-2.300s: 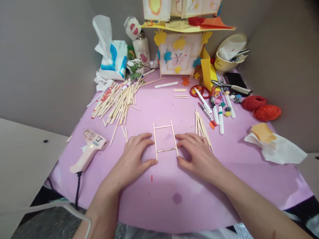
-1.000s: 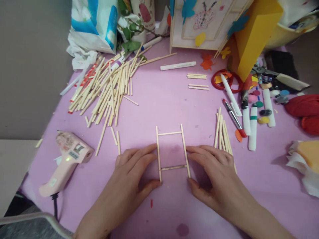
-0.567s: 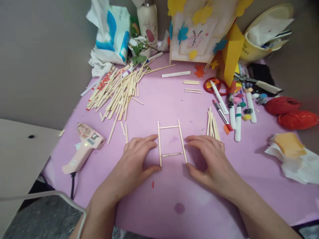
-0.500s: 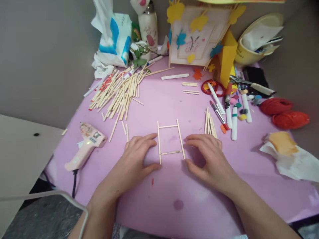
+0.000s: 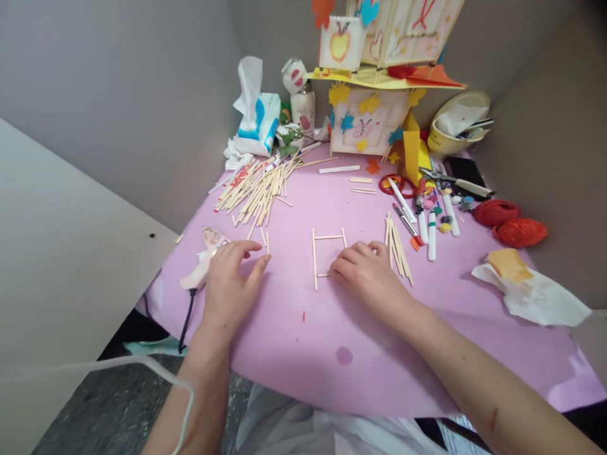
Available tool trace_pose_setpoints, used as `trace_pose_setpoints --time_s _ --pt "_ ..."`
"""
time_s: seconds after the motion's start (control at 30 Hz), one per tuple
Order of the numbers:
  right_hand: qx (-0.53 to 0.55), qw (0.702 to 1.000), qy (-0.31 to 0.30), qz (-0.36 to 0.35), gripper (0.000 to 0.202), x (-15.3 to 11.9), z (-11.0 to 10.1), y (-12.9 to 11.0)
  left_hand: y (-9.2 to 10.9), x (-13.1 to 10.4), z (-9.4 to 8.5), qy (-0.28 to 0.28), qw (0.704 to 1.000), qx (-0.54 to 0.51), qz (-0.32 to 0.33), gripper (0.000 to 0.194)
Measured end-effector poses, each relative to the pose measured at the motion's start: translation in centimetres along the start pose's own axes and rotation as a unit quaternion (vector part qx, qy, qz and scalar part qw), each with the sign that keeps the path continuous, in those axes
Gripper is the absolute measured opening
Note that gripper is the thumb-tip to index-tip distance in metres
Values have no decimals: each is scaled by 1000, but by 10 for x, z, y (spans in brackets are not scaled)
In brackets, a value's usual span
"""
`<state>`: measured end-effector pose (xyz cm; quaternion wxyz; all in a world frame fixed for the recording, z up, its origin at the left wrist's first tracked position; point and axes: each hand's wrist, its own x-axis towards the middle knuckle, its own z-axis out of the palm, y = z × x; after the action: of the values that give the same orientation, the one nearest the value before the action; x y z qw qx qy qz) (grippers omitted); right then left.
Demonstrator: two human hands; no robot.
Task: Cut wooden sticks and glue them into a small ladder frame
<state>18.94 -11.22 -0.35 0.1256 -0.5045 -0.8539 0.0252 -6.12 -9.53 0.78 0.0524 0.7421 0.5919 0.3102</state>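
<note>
A small ladder-like frame of wooden sticks (image 5: 314, 259) lies flat on the purple tabletop, two long sticks joined by two rungs. My right hand (image 5: 367, 268) is over its lower right side, fingers bent and closed together on it; the thumb and that corner are hidden. To the left, my left hand (image 5: 234, 268) is open, thumb and fingers apart with nothing between them. Its fingertips are close to a short loose stick (image 5: 268, 242). Behind that hand lies a pink glue gun (image 5: 194, 278), partly covered by it.
A heap of wooden sticks (image 5: 260, 189) lies back left, and a smaller bunch (image 5: 397, 249) right of my right hand. A decorated stick house (image 5: 363, 123) stands behind. Markers (image 5: 431, 237), scissors (image 5: 403, 184), red yarn (image 5: 519, 232) and bread on paper (image 5: 531, 291) are to the right.
My left hand has moved left, away from the frame toward the glue gun. My right hand has shifted onto the frame's right side and its fingers have closed. The camera view has tilted up.
</note>
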Motion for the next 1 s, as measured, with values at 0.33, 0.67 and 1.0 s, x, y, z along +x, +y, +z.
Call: trace_pose_setpoints --time_s 0.33,0.67,1.0 --pt "32 999 26 30 14 -10 -10 -9 -59 -18 -37 -65 960 218 -161 64" --pt "259 945 175 97 14 -18 -9 -11 -71 2 -32 -133 954 207 -170 51" --pt "364 900 200 133 12 -22 -7 -13 22 -47 -31 -48 789 -563 -243 36"
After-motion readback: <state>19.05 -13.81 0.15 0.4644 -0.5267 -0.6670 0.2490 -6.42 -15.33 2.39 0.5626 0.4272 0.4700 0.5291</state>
